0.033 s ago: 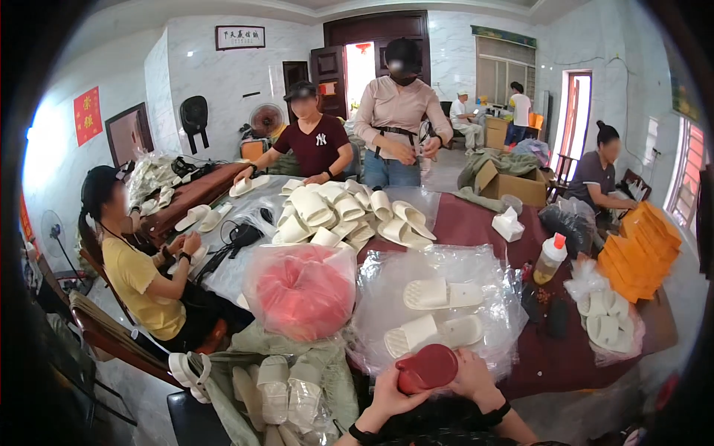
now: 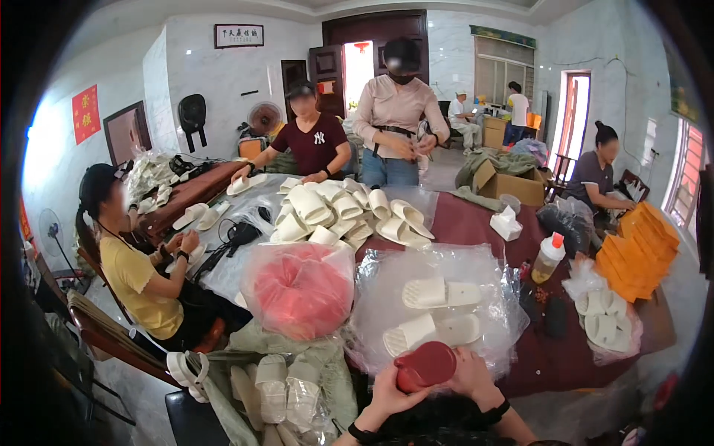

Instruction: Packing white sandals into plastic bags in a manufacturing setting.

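Head view: a glossy dark-red slipper (image 2: 425,366) sits clamped by fingers of the left hand (image 2: 389,394) and right hand (image 2: 471,374). Bagged white slippers (image 2: 439,312) crowd the worktop (image 2: 476,219) edge just beyond.

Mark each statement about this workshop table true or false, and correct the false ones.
1. Both hands hold a red slipper. True.
2. The slippers on the clear plastic just beyond are black. False: they are cream white.
3. A bag of pink items sits left of them. True.
4. The bottle has a blue cap. False: its cap is red.
5. Orange boxes are stacked at the table's right. True.
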{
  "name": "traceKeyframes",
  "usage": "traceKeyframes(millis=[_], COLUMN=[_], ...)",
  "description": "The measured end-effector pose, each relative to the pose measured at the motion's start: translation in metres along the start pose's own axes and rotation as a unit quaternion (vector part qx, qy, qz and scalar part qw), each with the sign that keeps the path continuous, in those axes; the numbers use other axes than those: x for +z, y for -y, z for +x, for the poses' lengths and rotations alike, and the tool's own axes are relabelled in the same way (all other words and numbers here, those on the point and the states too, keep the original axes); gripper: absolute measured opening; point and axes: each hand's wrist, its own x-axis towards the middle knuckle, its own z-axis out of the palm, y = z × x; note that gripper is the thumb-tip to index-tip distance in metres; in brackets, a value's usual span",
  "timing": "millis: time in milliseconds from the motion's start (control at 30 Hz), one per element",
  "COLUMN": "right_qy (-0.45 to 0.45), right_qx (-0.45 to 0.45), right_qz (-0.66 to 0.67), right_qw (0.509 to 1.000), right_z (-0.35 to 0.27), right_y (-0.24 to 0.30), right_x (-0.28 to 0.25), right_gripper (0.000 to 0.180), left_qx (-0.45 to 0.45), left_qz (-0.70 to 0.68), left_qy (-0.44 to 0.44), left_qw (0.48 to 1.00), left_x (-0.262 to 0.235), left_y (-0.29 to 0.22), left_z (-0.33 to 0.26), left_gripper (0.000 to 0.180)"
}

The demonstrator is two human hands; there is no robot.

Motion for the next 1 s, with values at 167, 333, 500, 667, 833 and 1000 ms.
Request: traceKeyframes(millis=[167,333,500,667,833,1000], right_qy=[-0.008,-0.028,-0.019,0.003,0.016,-0.022], right_qx=[-0.016,-0.028,-0.024,-0.008,-0.011,-0.063], right_qz=[0.017,-0.001,-0.010,-0.052,-0.016,-0.014], right_qw=[1.000,0.999,0.999,0.999,1.000,0.998], right_z=[0.002,0.007,0.003,0.002,0.000,0.007], right_y=[-0.002,0.004,0.014,0.016,0.009,0.019], right_x=[-0.008,-0.004,-0.012,-0.012,-0.015,-0.044], right_gripper=[0.082,0.080,0.075,0.079,0.081,0.088], left_qx=[0.001,-0.037,-0.034,-0.035,-0.043,-0.050], left_qz=[-0.020,-0.046,-0.024,0.014,0.021,0.026], left_qy=[-0.038,-0.049,-0.065,-0.078,-0.091,-0.071], left_qw=[0.999,0.997,0.997,0.996,0.995,0.996], left_x=[0.001,-0.008,-0.011,-0.020,-0.025,-0.023], left_y=[0.002,0.001,0.006,0.004,0.003,0.008], left_z=[0.007,0.005,0.008,0.009,0.008,0.013], left_gripper=[0.064,0.067,0.067,0.066,0.066,0.067])
